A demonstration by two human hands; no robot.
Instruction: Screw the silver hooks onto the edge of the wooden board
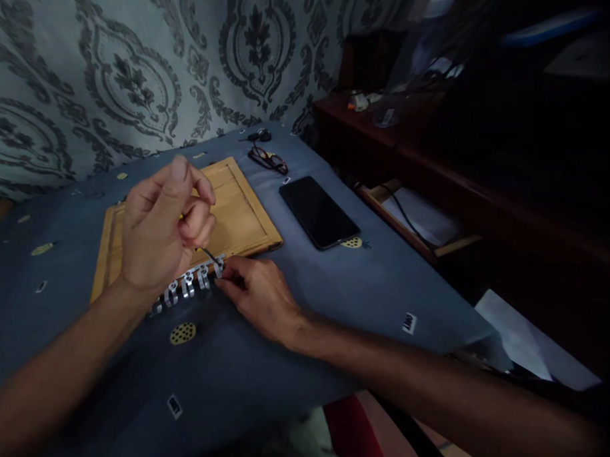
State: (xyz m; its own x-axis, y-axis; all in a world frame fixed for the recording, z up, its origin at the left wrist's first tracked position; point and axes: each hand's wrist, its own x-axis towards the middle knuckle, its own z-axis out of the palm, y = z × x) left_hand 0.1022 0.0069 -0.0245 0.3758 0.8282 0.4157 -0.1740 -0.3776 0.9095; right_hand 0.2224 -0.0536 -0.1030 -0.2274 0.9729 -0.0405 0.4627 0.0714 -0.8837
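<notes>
My left hand [159, 233] is raised over a wooden board [238, 216], its fingers closed on a thin dark tool [210, 254] whose tip points down at a row of small metal pieces [187, 286]. These shiny pieces lie in a line along the board's near edge. My right hand [257, 290] rests on the blue cloth, fingertips pinched at the right end of that row, holding the last metal piece. What the tool is exactly I cannot make out.
A black phone [318, 212] lies right of the board. Glasses [268, 159] sit at the back. The blue patterned tablecloth [332, 309] drops off at the right. A dark wooden shelf unit [417, 159] with papers stands to the right. Patterned wallpaper [141, 63] is behind.
</notes>
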